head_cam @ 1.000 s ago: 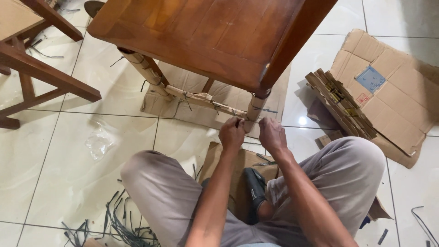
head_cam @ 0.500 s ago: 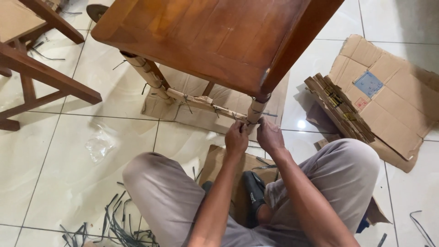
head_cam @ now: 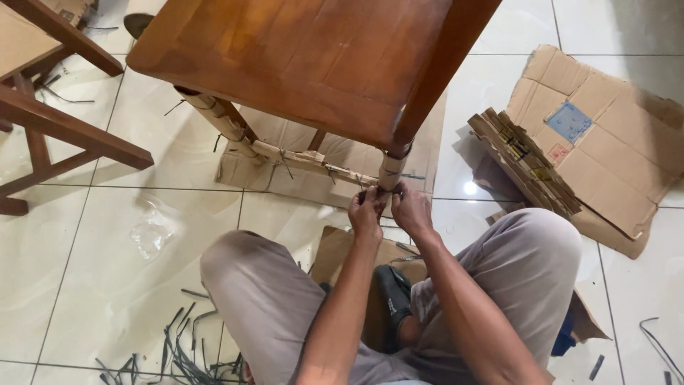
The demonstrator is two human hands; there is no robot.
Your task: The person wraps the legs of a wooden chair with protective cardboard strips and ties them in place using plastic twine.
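Cardboard-wrapped chair leg (head_cam: 391, 171), directly ahead of both hands and beneath the corner of the brown wooden seat (head_cam: 299, 57), is where I am working. My left hand (head_cam: 365, 214) and right hand (head_cam: 410, 208) sit side by side, fingertips pinched on a thin dark strap (head_cam: 370, 187) at the wrap; the exact grip is partly hidden. The wrapped rung (head_cam: 306, 160) runs off to the left of my left hand. Risk, as I judge it: pulling unevenly could let the strap slip from the pinch or the cardboard slide down the leg. Cut strap offcuts (head_cam: 178, 349) lie behind my left elbow.
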